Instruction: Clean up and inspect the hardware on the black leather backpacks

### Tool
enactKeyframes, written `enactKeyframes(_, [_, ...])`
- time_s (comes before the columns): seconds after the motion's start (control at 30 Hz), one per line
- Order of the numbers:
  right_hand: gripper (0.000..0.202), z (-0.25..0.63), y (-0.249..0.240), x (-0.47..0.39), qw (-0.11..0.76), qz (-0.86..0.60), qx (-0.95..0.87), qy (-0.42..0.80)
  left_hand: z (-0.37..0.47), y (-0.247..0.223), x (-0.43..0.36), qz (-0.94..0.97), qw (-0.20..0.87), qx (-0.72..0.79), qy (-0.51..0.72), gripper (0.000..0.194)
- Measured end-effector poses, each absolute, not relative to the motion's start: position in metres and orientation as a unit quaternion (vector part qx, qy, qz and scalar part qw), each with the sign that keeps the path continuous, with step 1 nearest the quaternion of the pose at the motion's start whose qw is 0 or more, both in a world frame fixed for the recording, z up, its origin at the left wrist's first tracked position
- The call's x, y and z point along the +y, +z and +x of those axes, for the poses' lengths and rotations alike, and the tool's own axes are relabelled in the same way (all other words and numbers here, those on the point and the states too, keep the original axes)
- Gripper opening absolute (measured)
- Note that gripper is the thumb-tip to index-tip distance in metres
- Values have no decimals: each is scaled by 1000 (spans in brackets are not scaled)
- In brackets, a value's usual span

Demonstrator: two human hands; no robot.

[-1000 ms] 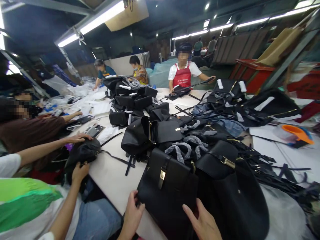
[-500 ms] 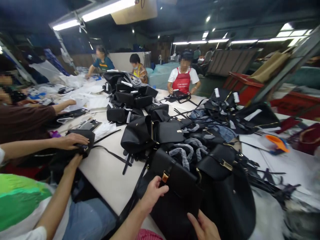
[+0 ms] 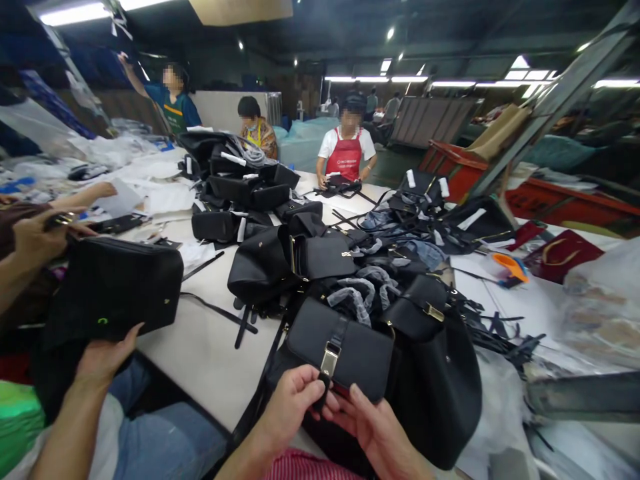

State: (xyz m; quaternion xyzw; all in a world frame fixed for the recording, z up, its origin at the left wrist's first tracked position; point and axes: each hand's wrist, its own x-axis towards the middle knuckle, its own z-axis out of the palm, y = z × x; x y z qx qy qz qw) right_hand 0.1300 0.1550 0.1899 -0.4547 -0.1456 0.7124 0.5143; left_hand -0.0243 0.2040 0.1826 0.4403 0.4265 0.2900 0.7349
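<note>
A black bag lies in front of me with its flap folded down. A strap with a gold buckle runs down the flap's middle. My left hand pinches the strap's short black end just below the buckle. At the flap's lower edge is my right hand, thumb on top and fingers underneath, their tips close to the strap. Against the right side of this bag rests a larger black bag with a gold clasp.
Black bags are piled across the table. On my left, a co-worker's hands hold a black bag. An orange tape dispenser stands at right. Across the table sits a person in a red apron.
The flap's front has turned to face me more, its buckle now fully showing. My left hand moved down to the strap end; my right moved left. The co-worker's bag has been lifted.
</note>
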Motion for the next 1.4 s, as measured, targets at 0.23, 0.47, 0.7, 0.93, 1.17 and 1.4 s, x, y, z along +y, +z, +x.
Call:
enactKeyframes(0.23, [40, 119, 195, 166, 566, -482, -30, 668, -32, 190, 188, 469, 708, 455, 269, 25])
enactKeyframes(0.47, [43, 121, 194, 159, 567, -491, -16, 661, -35, 208, 184, 640, 483, 548, 239, 23])
enactKeyframes(0.7, [54, 124, 181, 148, 566, -473, -87, 670, -16, 210, 192, 628, 355, 647, 247, 45])
enactKeyframes(0.93, [55, 130, 168, 141, 537, -488, -113, 679, -11, 180, 200, 474, 597, 592, 260, 40])
enactKeyframes(1.17, [50, 130, 184, 147, 558, -442, -39, 702, -17, 194, 195, 416, 668, 529, 318, 41])
enactKeyframes(1.4, [44, 135, 201, 149, 559, -411, 17, 720, -44, 188, 205, 390, 567, 588, 425, 52])
